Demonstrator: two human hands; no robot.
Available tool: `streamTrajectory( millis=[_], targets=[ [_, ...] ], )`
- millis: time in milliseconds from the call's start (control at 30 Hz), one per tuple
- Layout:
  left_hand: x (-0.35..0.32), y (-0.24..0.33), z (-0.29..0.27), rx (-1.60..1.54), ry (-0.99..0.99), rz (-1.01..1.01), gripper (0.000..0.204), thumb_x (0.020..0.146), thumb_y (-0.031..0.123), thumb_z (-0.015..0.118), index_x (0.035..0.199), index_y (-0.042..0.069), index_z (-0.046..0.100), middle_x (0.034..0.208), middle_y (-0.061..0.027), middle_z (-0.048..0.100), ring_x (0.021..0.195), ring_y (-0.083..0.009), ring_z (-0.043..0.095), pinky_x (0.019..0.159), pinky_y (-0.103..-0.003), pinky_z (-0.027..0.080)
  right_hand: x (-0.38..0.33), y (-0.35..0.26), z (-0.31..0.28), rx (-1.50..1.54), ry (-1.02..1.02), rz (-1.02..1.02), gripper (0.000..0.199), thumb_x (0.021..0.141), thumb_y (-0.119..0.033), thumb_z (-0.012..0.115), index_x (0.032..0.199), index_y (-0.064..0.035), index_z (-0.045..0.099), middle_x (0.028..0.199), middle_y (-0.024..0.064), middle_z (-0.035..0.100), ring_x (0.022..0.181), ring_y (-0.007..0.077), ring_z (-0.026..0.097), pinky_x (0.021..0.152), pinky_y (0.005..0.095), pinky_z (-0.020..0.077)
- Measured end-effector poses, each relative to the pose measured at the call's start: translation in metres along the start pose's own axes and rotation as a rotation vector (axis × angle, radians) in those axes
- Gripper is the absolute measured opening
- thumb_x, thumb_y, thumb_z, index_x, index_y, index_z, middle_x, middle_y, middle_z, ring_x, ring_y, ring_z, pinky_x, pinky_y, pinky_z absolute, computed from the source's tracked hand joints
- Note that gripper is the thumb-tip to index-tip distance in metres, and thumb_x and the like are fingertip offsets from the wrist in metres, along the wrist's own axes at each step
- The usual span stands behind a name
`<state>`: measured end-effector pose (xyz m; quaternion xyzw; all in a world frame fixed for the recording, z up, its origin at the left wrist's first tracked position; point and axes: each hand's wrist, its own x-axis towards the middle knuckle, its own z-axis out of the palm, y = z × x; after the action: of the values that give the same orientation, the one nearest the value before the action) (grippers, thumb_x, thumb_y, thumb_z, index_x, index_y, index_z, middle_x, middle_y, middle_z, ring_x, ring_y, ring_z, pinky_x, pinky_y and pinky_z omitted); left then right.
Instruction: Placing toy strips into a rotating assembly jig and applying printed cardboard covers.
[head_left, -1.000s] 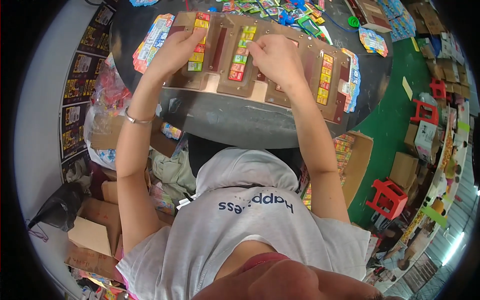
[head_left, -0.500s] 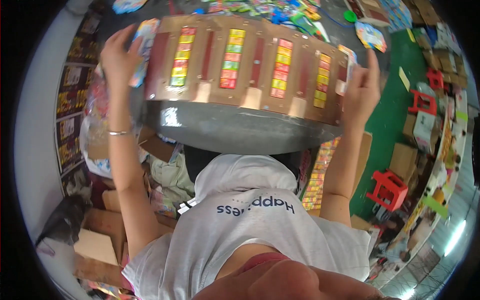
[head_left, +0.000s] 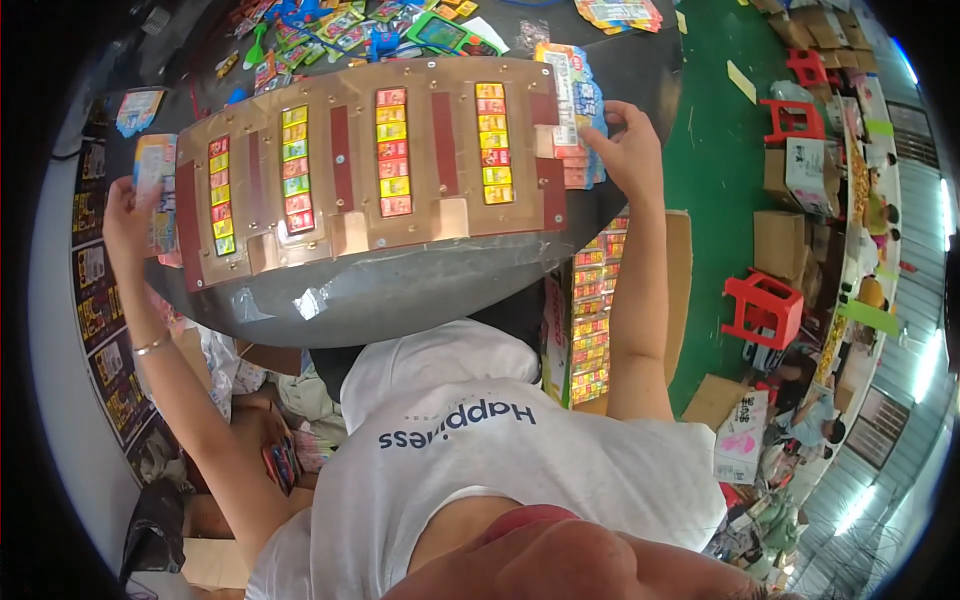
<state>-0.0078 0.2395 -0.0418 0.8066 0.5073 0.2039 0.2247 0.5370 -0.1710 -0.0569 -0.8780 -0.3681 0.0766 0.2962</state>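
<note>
A long brown board (head_left: pixel 360 140) lies across the dark tabletop in front of me. Several narrow slots in it hold rows of small red, yellow and green packets (head_left: pixel 394 150). Stacks of colourful printed cards stick out at both its ends. My left hand (head_left: pixel 128 220) is closed at the edge of the left card stack (head_left: pixel 157 160), its thumb over the front. On the other side, my right hand (head_left: pixel 630 150) has its thumb on the right card stack (head_left: pixel 575 110), with the fingers curled beside the edge. The undersides of both stacks are hidden.
Behind the board lie loose small packets (head_left: pixel 340 25), a green toy-like device (head_left: pixel 440 33) and another card stack (head_left: pixel 620 12). A carton of packet sheets (head_left: pixel 592 320) stands below the table's right side. Red stools (head_left: pixel 765 308) stand on the green floor.
The view has swung, so the board appears further left and tilted the other way. My right hand, earlier with a finger raised by the board's right end, now rests on the card stack there.
</note>
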Motion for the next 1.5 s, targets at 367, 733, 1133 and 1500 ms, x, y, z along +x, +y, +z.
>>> streamTrajectory(
  millis=[367,733,1133,1500],
  targets=[
    [-0.049,0.115,0.015,-0.806,0.121,-0.085,0.050,0.098,0.011,0.055,0.144,0.001,0.039,0.129,-0.0109,0.058,0.110,-0.0132,0.058,0.093,-0.026,0.048,-0.008,-0.027,0.003,-0.259,0.234,-0.182,0.061,0.070,-0.030,0.082,0.120,-0.0026,0.060,0.100,0.0113,0.062,0.072,0.0163,0.061,0.070,0.0337,0.0505],
    [-0.101,0.303,0.150,-0.391,-0.106,0.242,0.060,0.077,0.013,0.078,0.132,0.006,0.055,0.108,-0.0099,0.066,0.091,-0.0174,0.065,0.075,-0.032,0.053,-0.031,-0.086,-0.024,0.692,-0.467,-0.045,0.075,0.084,-0.001,0.066,0.150,-0.0075,0.031,0.063,-0.0037,0.053,0.055,0.0036,0.049,0.048,0.0202,0.0383],
    [-0.102,0.297,0.128,0.318,-0.223,0.644,0.089,0.065,0.053,0.077,0.137,0.012,0.047,0.134,-0.0096,0.049,0.127,-0.0323,0.042,0.109,-0.054,0.022,-0.042,-0.097,-0.019,-0.188,-0.335,-0.338,0.082,0.068,-0.048,0.081,0.137,-0.0146,0.053,0.071,0.0063,0.051,0.059,0.0191,0.051,0.058,0.0299,0.0444],
    [0.028,-0.078,0.010,0.297,-0.015,-0.294,0.060,0.086,0.039,0.068,0.130,0.000,0.055,0.118,-0.0164,0.065,0.112,-0.0220,0.061,0.092,-0.034,0.048,0.042,0.015,0.008,0.082,-0.100,-0.126,0.062,0.070,-0.036,0.084,0.114,0.0023,0.063,0.093,0.0072,0.062,0.084,0.0142,0.058,0.074,0.0264,0.0469]
  ],
)
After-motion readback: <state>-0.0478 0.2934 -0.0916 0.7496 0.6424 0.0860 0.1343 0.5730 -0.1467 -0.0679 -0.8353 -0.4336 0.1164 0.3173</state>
